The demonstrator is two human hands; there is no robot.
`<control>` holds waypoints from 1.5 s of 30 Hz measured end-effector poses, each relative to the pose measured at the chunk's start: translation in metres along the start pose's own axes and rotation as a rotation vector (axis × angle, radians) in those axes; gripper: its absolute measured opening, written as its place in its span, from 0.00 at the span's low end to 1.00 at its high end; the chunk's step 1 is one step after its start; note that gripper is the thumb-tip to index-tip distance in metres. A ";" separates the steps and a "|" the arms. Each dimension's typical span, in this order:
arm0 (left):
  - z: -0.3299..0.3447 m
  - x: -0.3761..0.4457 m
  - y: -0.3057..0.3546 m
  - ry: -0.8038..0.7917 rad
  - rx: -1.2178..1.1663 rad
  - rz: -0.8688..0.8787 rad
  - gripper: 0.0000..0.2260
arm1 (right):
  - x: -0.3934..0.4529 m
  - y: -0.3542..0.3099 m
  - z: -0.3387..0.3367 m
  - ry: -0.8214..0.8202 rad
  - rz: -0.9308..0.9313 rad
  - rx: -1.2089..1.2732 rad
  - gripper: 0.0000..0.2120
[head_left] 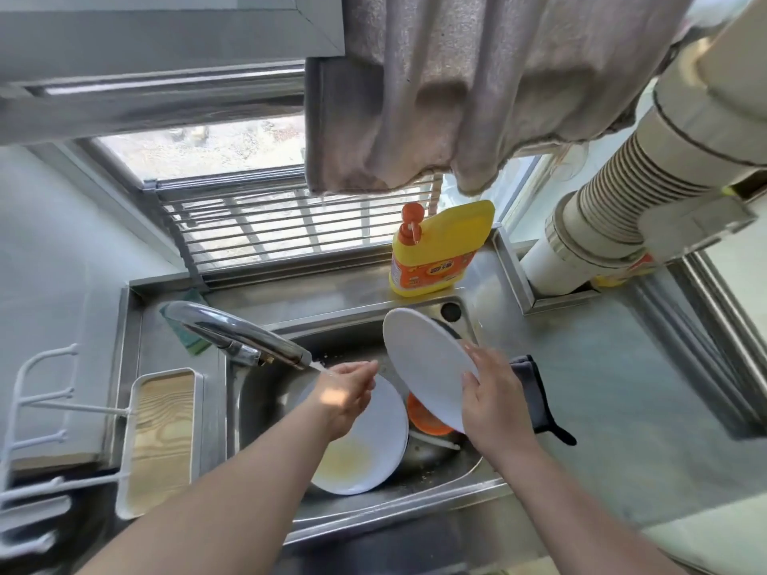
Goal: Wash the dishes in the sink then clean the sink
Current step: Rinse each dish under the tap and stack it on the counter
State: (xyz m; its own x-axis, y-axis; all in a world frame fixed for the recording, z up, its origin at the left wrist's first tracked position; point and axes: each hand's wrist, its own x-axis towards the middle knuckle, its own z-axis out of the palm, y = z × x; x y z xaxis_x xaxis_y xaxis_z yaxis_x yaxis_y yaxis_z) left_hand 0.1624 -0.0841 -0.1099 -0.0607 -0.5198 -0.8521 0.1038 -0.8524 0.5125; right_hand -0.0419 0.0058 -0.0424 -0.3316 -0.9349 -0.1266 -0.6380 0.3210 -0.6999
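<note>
My right hand [492, 392] grips the lower edge of a white plate [427, 363] and holds it tilted on edge above the right side of the steel sink [373, 504]. Under the running faucet [236, 334] is my left hand [346, 394], fingers together, holding nothing, with water falling on it. Below that hand a second white plate [369, 454] with yellowish residue lies in the basin. An orange dish [423, 419] and a white utensil [436, 441] lie partly hidden behind the raised plate.
A yellow dish soap bottle [436, 251] stands on the ledge behind the sink. A dark cloth [535, 396] lies on the right counter, a green sponge [186, 338] behind the faucet. A white rack with a wooden tray [162, 437] stands left. A towel [477, 89] hangs overhead.
</note>
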 end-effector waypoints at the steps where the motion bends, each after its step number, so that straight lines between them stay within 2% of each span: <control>1: 0.000 0.000 0.002 0.027 0.017 0.005 0.10 | 0.001 0.003 0.002 0.005 0.005 -0.009 0.21; 4: 0.001 0.001 0.008 0.044 0.015 -0.036 0.17 | 0.005 0.007 0.005 0.039 0.144 0.143 0.21; 6: 0.004 0.000 0.008 0.020 -0.039 -0.025 0.14 | 0.003 0.008 0.008 0.017 0.113 0.127 0.22; 8: 0.005 -0.003 0.009 0.014 -0.012 0.006 0.09 | 0.003 0.011 0.011 0.022 0.193 0.192 0.22; 10: 0.002 -0.002 0.004 0.032 0.068 0.040 0.12 | 0.002 0.015 0.016 0.045 0.238 0.227 0.22; 13: -0.002 -0.005 -0.003 0.065 0.177 0.002 0.09 | -0.002 0.018 0.019 0.035 0.267 0.278 0.22; 15: -0.001 -0.009 -0.006 0.074 0.182 -0.024 0.11 | -0.004 0.023 0.020 0.043 0.330 0.340 0.21; 17: 0.000 -0.010 -0.008 0.063 0.150 -0.046 0.08 | -0.005 0.027 0.019 0.046 0.361 0.369 0.20; 18: 0.001 -0.010 -0.010 0.054 0.098 -0.066 0.07 | -0.005 0.030 0.019 0.081 0.414 0.452 0.19; 21: 0.012 -0.012 -0.013 0.015 -0.041 -0.124 0.13 | -0.008 0.041 0.012 0.195 0.644 0.822 0.14; 23: 0.027 -0.018 -0.014 -0.014 -0.011 -0.124 0.13 | -0.011 0.051 0.004 0.244 0.723 0.933 0.10; 25: 0.042 -0.027 -0.014 -0.036 0.051 -0.121 0.09 | -0.012 0.066 -0.009 0.327 0.765 0.962 0.10; 27: 0.058 -0.033 -0.019 -0.099 0.067 -0.124 0.09 | -0.013 0.084 -0.029 0.390 0.811 0.983 0.15; 29: 0.083 -0.044 -0.024 -0.263 0.047 -0.151 0.10 | -0.015 0.101 -0.051 0.408 0.863 1.054 0.16; 31: 0.121 -0.058 -0.027 -0.426 0.121 -0.156 0.11 | -0.019 0.121 -0.069 0.453 0.889 1.216 0.11; 34: 0.181 -0.084 -0.023 -0.541 0.241 -0.096 0.13 | -0.025 0.149 -0.087 0.575 0.954 1.432 0.17; 37: 0.208 -0.090 -0.024 -0.581 0.376 -0.052 0.09 | -0.028 0.166 -0.097 0.655 0.941 1.480 0.21; 41: 0.187 -0.067 -0.033 -0.414 0.370 -0.052 0.11 | -0.036 0.176 -0.097 0.691 0.904 1.463 0.17; 43: 0.169 -0.055 -0.038 -0.371 0.302 -0.075 0.11 | -0.040 0.175 -0.095 0.665 0.964 1.377 0.12; 45: 0.150 -0.044 -0.041 -0.346 0.315 -0.076 0.10 | -0.044 0.171 -0.091 0.657 1.072 1.245 0.12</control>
State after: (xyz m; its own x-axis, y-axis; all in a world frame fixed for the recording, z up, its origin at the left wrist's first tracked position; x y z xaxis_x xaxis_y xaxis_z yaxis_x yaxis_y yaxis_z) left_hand 0.0117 -0.0350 -0.0776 -0.3891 -0.3987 -0.8304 -0.2162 -0.8368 0.5031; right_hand -0.1996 0.1159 -0.0924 -0.6079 -0.1011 -0.7876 0.7803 0.1077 -0.6161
